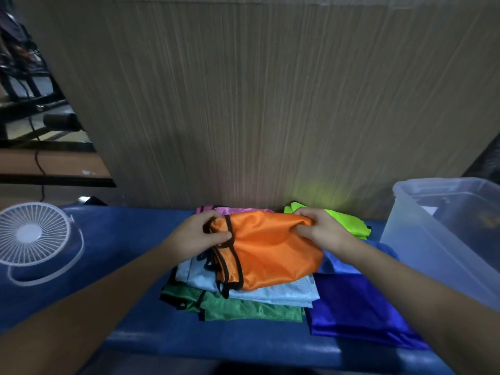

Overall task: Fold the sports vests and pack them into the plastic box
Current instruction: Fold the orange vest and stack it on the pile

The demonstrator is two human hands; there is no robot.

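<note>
An orange vest (270, 253) with black trim is folded over and held above a pile of vests. My left hand (200, 234) grips its black-edged left end. My right hand (319, 228) pinches its upper right corner. Under it lie a light blue vest (281, 293) and a green vest (243, 309). A dark blue vest (357, 309) lies to the right, a lime vest (349, 223) and a pink vest (238, 210) behind. The clear plastic box (422, 239) stands at the right, open-topped.
A white desk fan (35, 236) sits at the left on the blue table cover (130, 239). A tall cardboard sheet (243, 104) rises right behind the pile. Dark furniture and cables fill the far left.
</note>
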